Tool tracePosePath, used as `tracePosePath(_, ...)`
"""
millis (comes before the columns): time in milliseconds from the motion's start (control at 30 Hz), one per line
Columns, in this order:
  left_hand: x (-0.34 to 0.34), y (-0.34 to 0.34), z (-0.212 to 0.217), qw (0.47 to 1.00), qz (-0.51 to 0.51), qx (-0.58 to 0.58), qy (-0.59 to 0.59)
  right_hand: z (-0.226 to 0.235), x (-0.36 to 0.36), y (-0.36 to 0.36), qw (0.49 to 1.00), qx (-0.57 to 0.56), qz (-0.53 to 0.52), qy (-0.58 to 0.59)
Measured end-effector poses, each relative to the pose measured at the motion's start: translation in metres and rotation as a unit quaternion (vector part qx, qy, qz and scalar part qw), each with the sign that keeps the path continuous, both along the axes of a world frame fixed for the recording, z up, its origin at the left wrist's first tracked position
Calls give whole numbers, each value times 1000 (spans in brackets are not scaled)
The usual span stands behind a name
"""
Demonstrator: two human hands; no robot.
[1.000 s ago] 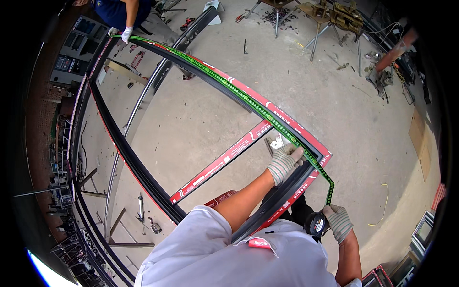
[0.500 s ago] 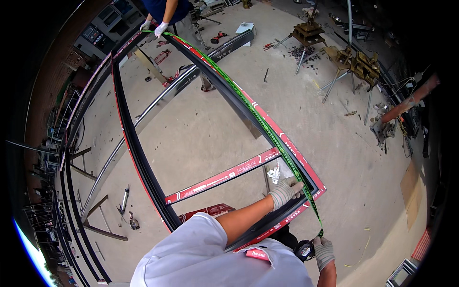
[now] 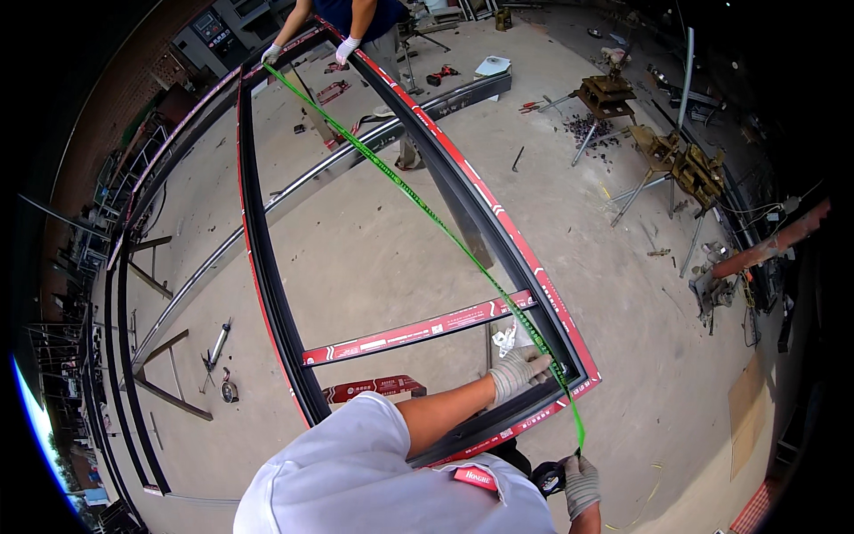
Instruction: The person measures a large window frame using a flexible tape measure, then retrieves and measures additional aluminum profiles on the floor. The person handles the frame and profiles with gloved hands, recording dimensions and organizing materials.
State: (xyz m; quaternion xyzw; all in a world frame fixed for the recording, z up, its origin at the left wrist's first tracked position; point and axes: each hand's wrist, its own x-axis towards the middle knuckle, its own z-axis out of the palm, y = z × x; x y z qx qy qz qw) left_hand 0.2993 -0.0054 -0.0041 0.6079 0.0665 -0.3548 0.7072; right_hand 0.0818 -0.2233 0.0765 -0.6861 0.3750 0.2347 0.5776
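A long green tape measure blade runs diagonally across a dark metal frame with red protective film. My left hand, in a striped work glove, has its fingers bent and pressed together on the blade at the near right corner. Outside that corner, my gloved right hand grips the tape measure by its blade, beside the black round case. At the far end, a co-worker's gloved hand holds the blade at the left corner; their other gloved hand rests on the frame's far right corner.
A red-filmed crossbar spans the frame near me. Curved dark profiles lie at the left, by a caulking gun. Tripod-mounted machines stand at the far right. A red drill lies on the floor beyond.
The tape's far end has moved from the frame's right side to its left corner, so the blade now crosses diagonally. My right hand has shifted slightly down and left.
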Motion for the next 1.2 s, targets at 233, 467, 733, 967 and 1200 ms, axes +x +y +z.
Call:
tracePosePath(233, -21, 47, 6, 998, 62, 10, 8, 22, 32, 0, 974, -53, 217, 28)
tracePosePath(467, -57, 83, 6, 982, 182, -39, 28, 51, 75, 32, 902, -1, 426, 69)
tracePosePath(733, -152, 97, 30, 960, 273, -59, 34, 43, 50, 70, 868, 132, 471, 87)
tracePosePath(967, -230, 125, 36, 928, 368, 6, 52, 24, -1, 101, 831, 212, 508, 84)
tracePosePath(1200, -278, 182, 49, 933, 338, 109, 64, 28, -45, 148, 830, 246, 492, 95)
